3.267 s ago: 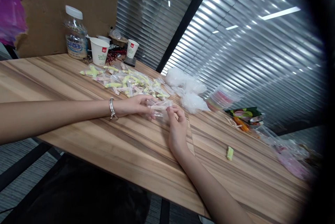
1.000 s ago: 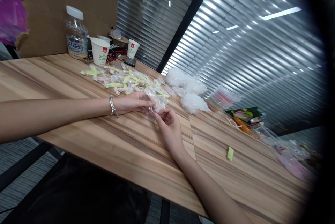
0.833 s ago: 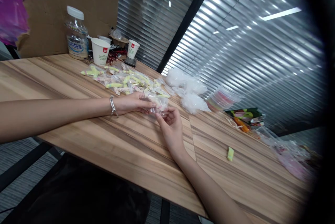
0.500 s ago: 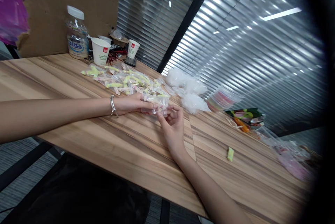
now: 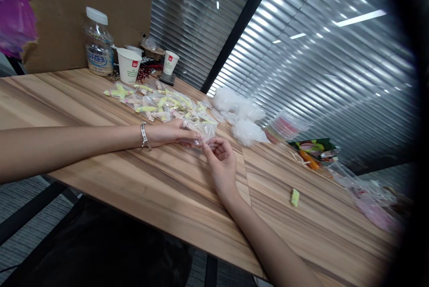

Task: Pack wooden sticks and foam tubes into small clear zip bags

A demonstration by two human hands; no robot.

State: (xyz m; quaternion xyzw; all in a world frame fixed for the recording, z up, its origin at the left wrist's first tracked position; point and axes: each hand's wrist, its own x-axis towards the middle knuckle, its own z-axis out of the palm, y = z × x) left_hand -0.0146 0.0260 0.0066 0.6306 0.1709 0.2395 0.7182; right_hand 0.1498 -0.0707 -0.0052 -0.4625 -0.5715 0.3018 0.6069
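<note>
Between my two hands is a small clear plastic bag (image 5: 208,130). My left hand (image 5: 172,133), with a silver bracelet at the wrist, grips the bag's left side, thumb on top. The fingers of my right hand (image 5: 221,155) pinch the bag's near right edge. What lies inside the bag is too blurred to make out. Just beyond my left hand spreads a pile of clear bags (image 5: 164,103) holding yellow-green and pinkish pieces. A single yellow-green piece (image 5: 295,197) lies on the table right of my right forearm.
Bunched clear plastic bags (image 5: 248,130) lie beyond my right hand, beside stacked plastic tubs (image 5: 284,126). Paper cups (image 5: 128,67) and a plastic jar (image 5: 98,45) stand at the back left. Crumpled plastic packaging (image 5: 372,197) lies at the right on the wooden table (image 5: 161,179).
My right hand's fingers have shifted slightly and curled closer along the bag's edge. The bag's upper part looks a little more spread. My left hand stays about where it was.
</note>
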